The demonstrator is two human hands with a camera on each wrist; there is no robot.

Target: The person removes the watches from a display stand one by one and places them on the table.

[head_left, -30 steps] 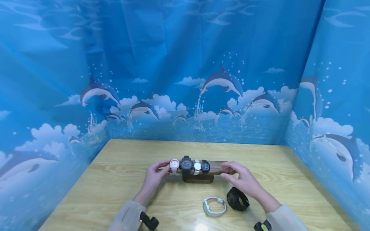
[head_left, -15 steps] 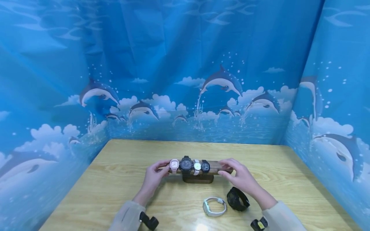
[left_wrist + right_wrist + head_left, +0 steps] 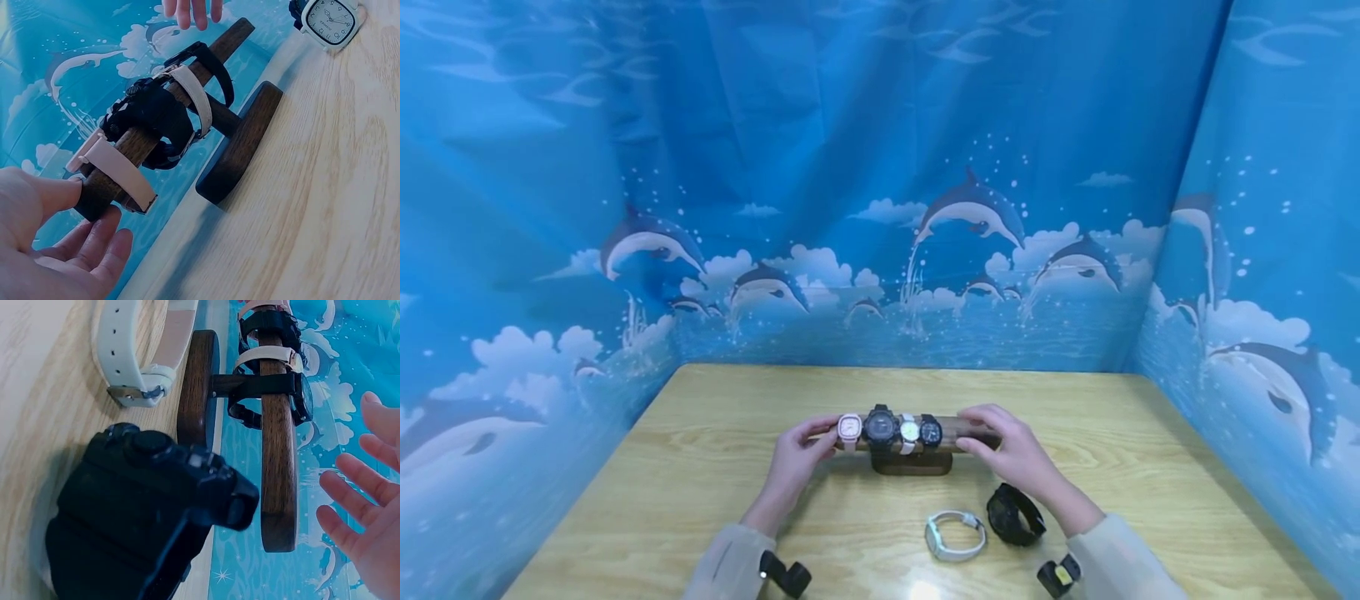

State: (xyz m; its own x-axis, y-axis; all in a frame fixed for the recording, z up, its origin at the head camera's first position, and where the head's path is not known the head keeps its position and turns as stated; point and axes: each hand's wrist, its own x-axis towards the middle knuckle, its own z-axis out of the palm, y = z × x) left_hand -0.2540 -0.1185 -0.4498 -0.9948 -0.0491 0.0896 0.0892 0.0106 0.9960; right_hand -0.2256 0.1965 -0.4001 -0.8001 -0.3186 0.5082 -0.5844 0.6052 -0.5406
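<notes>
My left hand (image 3: 793, 462) pinches the left end of a dark wooden watch stand (image 3: 134, 147), thumb at the bar's tip and fingers beneath. Closest to it on the bar is a pink watch (image 3: 122, 172). Further along sit a large black watch (image 3: 880, 427), a white-strapped watch (image 3: 909, 431) and a smaller black watch (image 3: 930, 431). Over the bar's bare right end hovers my right hand (image 3: 1015, 450). The right wrist view has its fingers spread and apart from the bar, holding nothing.
A pale watch (image 3: 934, 537) with its strap closed in a loop lies on the wooden table (image 3: 700, 483). Beside it, under the right forearm, is a bulky black watch (image 3: 1003, 515). A blue dolphin-print curtain (image 3: 820, 208) stands behind and at both sides.
My right hand has shifted left along the bar's right end. My left hand keeps its hold on the other end. The whole head view has shifted slightly.
</notes>
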